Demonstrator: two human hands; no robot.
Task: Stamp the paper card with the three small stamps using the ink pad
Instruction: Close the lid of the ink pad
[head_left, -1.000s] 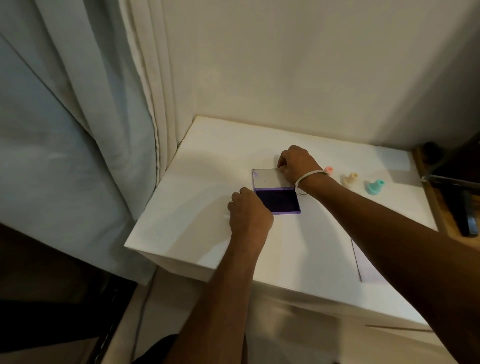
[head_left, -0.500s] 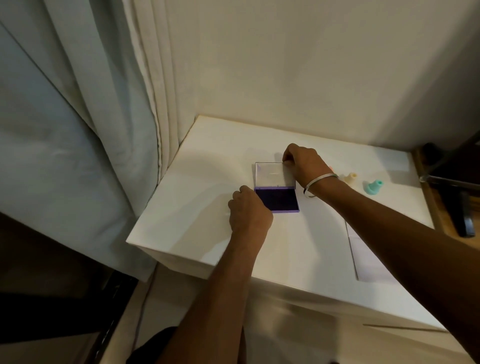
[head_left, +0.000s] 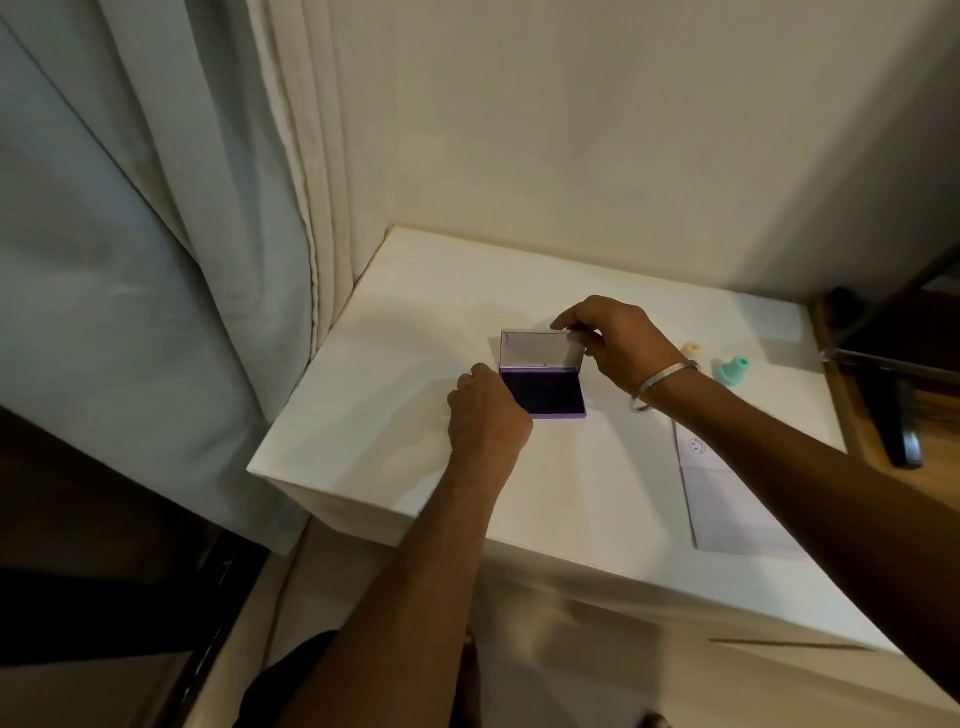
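A purple ink pad (head_left: 548, 392) lies on the white table (head_left: 363, 415) with its clear lid (head_left: 537, 351) tilted up from the back hinge. My right hand (head_left: 615, 345) pinches the lid's far right corner. My left hand (head_left: 485, 415) grips the pad's left front edge and holds it down. A cream stamp (head_left: 692, 349) and a teal stamp (head_left: 731, 371) stand to the right of my right wrist; a third stamp is hidden. The paper card (head_left: 727, 499) lies at the right, partly under my right forearm, with a small smiley print near its top.
A curtain (head_left: 182, 260) hangs at the table's left edge and a wall stands behind. A dark stand (head_left: 893, 415) sits on a wooden surface off the table's right side. The table's front edge drops off below my left forearm.
The lid lay flat open a second ago; my right hand has lifted it up toward the pad. The pink stamp seen earlier is now hidden behind my right hand.
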